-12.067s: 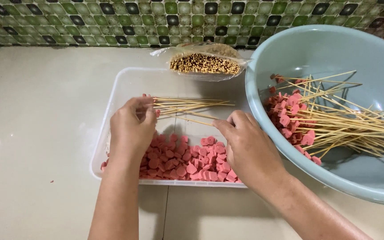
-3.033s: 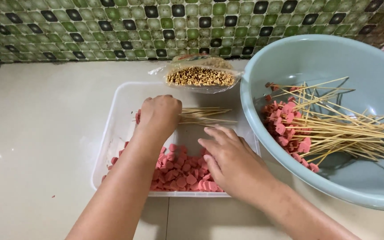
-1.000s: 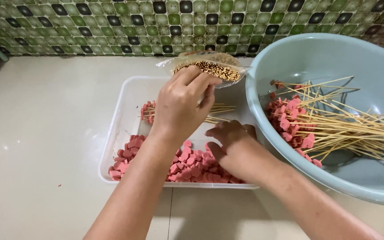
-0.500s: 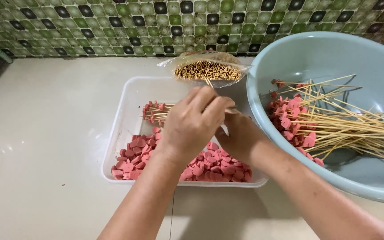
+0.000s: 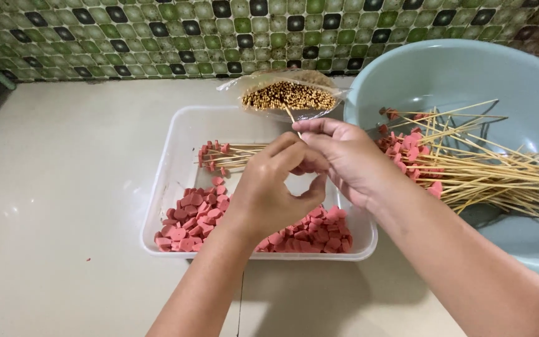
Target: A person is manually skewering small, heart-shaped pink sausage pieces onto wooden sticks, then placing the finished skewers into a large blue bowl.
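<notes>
Nearest the camera, the person's two forearms rise from six o'clock and meet over a clear rectangular plastic tray (image 5: 176, 150). The left hand (image 5: 269, 193) curls its fingers together toward the thumb, pinched close against the right hand; whether a pink piece sits between them cannot be told. The right hand (image 5: 350, 159) has its thumb and fingertips clamped on a thin bamboo skewer (image 5: 292, 118).

By the look of it, the step in hand is threading a piece onto that stick. The next move seems to call for a steady stick and a piece lined up with its tip.

The skewer's long axis runs from about five o'clock to eleven o'clock, its free end pointing up and away toward the far wall.

Under the hands lie small pink sausage slices (image 5: 188, 221); at the tray's far end rest a few loaded skewers (image 5: 226, 156). At three o'clock a pale blue round plastic basin (image 5: 469, 68) holds many more. Farthest, at twelve o'clock, a clear bag of bamboo sticks (image 5: 289, 97) lies before the green mosaic tile wall (image 5: 157, 31).
</notes>
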